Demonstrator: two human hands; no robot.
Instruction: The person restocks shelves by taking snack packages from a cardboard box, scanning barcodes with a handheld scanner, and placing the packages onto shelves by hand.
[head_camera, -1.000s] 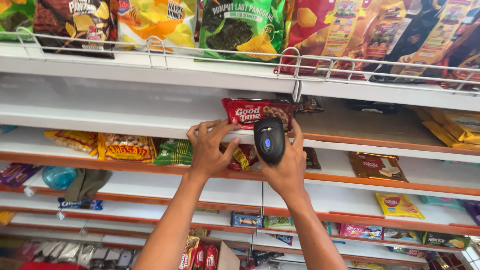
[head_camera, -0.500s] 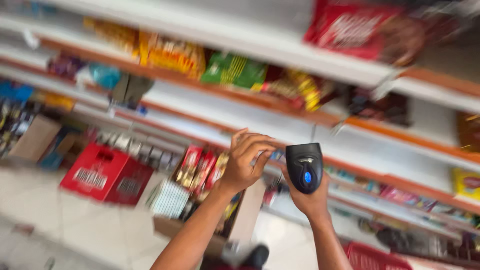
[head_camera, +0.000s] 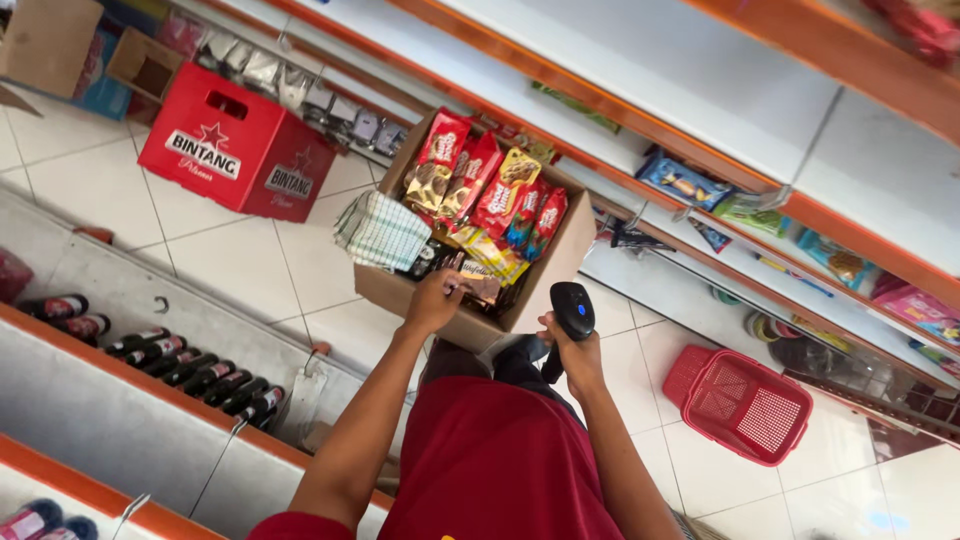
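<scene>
My left hand (head_camera: 436, 298) reaches down into an open cardboard box (head_camera: 548, 278) and closes its fingers on a snack packet (head_camera: 478, 281) near the box's front edge. Several red, yellow and blue snack packets (head_camera: 487, 188) stand packed inside the box, and a folded green checked cloth (head_camera: 381, 231) lies over its left rim. My right hand (head_camera: 574, 350) grips a black handheld barcode scanner (head_camera: 571, 313), held upright just in front of the box's right corner. My red shirt fills the lower middle of the view.
A red plastic bottle crate (head_camera: 236, 149) stands on the tiled floor left of the box. A red shopping basket (head_camera: 746, 404) lies on the floor at the right. White shelves with orange edges (head_camera: 640, 110) run behind. Dark bottles (head_camera: 205, 375) lie on a lower shelf at the left.
The view has swung down from the upper shelves to the floor. My left hand has dropped from shelf height into the cardboard box. My right hand still carries the scanner.
</scene>
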